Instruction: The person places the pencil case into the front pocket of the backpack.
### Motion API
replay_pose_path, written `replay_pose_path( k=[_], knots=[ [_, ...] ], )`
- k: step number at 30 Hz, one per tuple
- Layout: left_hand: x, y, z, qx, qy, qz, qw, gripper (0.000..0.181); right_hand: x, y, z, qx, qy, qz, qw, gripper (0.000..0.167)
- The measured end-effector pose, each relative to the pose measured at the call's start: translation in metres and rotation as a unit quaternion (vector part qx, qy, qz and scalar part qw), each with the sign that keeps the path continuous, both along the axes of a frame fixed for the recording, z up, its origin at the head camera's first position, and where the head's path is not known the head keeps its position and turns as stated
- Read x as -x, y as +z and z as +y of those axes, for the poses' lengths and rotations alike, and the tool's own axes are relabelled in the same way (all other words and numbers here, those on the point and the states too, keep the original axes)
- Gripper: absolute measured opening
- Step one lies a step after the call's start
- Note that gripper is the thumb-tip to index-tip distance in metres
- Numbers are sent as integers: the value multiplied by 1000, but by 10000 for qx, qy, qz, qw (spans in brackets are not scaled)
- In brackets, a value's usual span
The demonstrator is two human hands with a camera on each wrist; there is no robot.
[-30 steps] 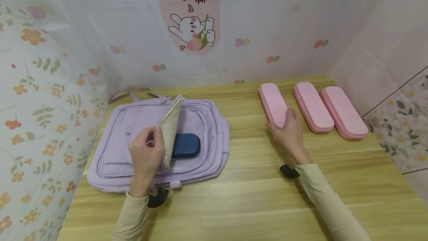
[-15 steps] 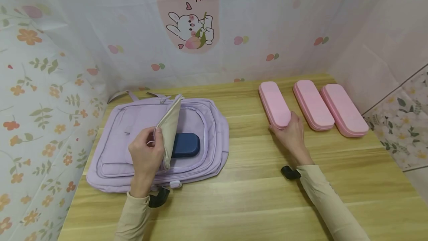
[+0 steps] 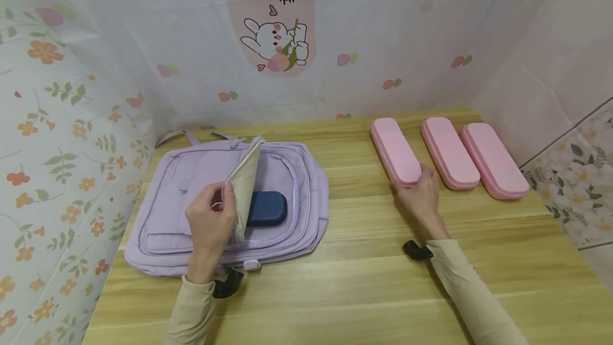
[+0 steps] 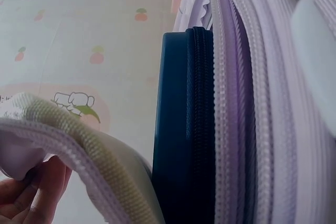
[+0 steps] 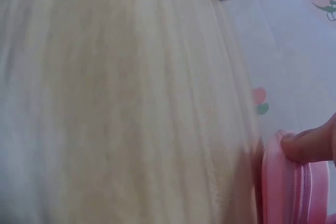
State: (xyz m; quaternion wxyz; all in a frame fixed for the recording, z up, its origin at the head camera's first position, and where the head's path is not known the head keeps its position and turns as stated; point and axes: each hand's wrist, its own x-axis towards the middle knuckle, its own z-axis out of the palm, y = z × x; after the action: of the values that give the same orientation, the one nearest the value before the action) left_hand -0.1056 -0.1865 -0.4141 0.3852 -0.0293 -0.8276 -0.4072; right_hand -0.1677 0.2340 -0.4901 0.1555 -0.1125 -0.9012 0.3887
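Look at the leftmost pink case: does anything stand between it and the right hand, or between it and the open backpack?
Nothing visible: the right hand grips the near end of the pink case, and only bare table separates it from the backpack. Inside, a navy case takes up part of the space.

Wood-grain table (image 3: 330,297), lilac backpack (image 3: 167,196) lying flat, 3 pink cases (image 3: 450,153) alongside
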Motion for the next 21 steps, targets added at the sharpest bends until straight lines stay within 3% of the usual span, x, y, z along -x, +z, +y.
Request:
replay_pose_path(
  k=[11,21],
  knots=[
    [0,-2,-2,82,-71,-25,9999,12,-2,16,-9,-128,760,239,9967,76],
    [-1,-4,-1,35,-220,47,9997,12,-5,25,-27,-273,1227,987,9871,78]
  ],
)
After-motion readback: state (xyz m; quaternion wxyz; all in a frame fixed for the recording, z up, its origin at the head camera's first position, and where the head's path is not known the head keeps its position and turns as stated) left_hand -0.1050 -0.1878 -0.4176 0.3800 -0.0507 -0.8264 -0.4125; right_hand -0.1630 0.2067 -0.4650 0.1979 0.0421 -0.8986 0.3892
